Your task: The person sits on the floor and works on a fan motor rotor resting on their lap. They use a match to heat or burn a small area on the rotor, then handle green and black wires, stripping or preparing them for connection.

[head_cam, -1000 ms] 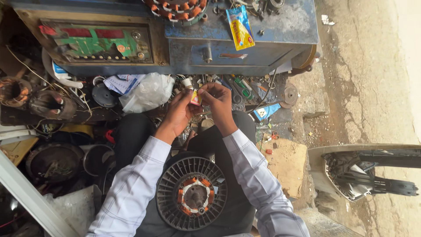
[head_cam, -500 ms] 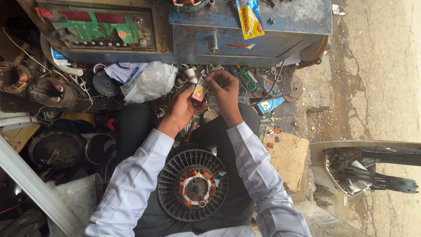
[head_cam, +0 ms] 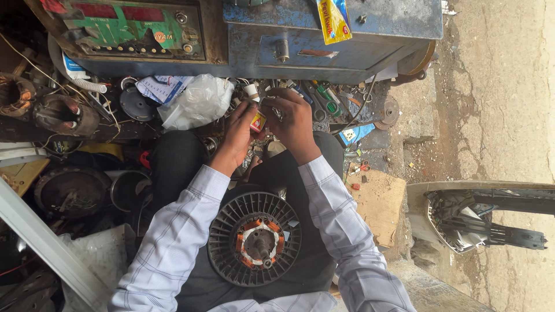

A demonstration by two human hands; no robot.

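Observation:
My left hand (head_cam: pixel 238 134) pinches a small red and yellow packet (head_cam: pixel 258 122) between thumb and fingers. My right hand (head_cam: pixel 292 119) meets it from the right, fingers curled on the packet's top edge, a ring on one finger. Both hands hover above my knees, just in front of a blue metal cabinet (head_cam: pixel 324 43). A round black fan motor (head_cam: pixel 255 238) with copper windings and an orange core rests in my lap, below the hands and untouched.
A white plastic bag (head_cam: pixel 198 103) lies left of the hands. Screwdrivers and small tools (head_cam: pixel 324 98) litter the ground near the cabinet. Old motor parts (head_cam: pixel 63 115) pile up at left. A cardboard piece (head_cam: pixel 378 202) and a grey plastic housing (head_cam: pixel 480 216) sit at right.
The view has shifted down, so the cabinet sits higher in frame. Both hands stay together on the small packet, with only slight finger movement.

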